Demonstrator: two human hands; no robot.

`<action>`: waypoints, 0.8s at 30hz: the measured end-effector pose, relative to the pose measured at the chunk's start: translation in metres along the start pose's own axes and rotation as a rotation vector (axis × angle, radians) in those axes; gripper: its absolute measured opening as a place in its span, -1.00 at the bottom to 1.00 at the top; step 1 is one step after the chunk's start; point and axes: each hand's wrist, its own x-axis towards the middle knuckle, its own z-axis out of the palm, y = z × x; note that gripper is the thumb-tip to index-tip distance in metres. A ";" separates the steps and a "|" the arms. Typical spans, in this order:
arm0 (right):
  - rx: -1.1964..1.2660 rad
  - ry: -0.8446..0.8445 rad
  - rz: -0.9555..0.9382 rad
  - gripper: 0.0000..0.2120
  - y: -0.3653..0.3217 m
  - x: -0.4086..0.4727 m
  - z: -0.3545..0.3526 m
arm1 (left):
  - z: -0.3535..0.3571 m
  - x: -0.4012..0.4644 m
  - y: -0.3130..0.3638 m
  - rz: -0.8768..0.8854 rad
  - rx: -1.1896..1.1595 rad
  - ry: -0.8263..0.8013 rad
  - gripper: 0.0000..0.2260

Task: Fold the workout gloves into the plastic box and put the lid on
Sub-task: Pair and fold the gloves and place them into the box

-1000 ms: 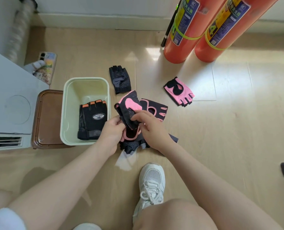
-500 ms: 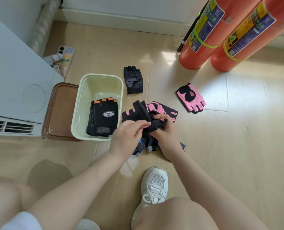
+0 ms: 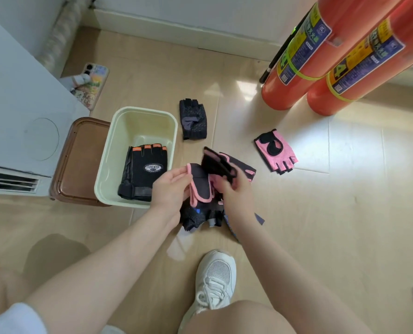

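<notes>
A pale green plastic box [image 3: 109, 174] stands open on the floor with a black and orange sports glove [image 3: 144, 174] lying flat inside. Its brown lid [image 3: 77, 162] lies to its left. Just right of the box, my left hand [image 3: 170, 189] and my right hand [image 3: 234, 191] both grip a black glove with pink trim [image 3: 200, 184], bent in the middle. Another black and pink glove [image 3: 239, 166] lies behind it. A dark glove with blue and grey parts [image 3: 198, 216] lies under my hands. A black glove [image 3: 192, 119] and a pink glove [image 3: 275, 150] lie farther off.
Two orange fire extinguishers [image 3: 321, 59] stand at the back right. A white appliance [image 3: 17, 116] fills the left side, with a phone [image 3: 92, 85] on the floor behind it. My white shoe [image 3: 215, 283] and knee are below my hands.
The glove in my hands has been turned and bent, now showing its pink-edged cuff. The camera view has shifted left and tilted so the box sits more to the right.
</notes>
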 end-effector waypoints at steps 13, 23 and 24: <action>0.256 -0.163 0.122 -0.82 0.003 -0.024 0.011 | -0.011 -0.010 -0.004 -0.066 -0.025 -0.132 -0.85; -0.636 0.224 -0.165 -0.67 0.020 0.003 -0.045 | 0.002 0.006 0.010 0.125 0.420 -0.077 -0.84; -0.785 0.202 -0.148 -0.68 0.034 0.006 -0.051 | 0.004 0.008 0.011 0.137 0.449 -0.085 -0.85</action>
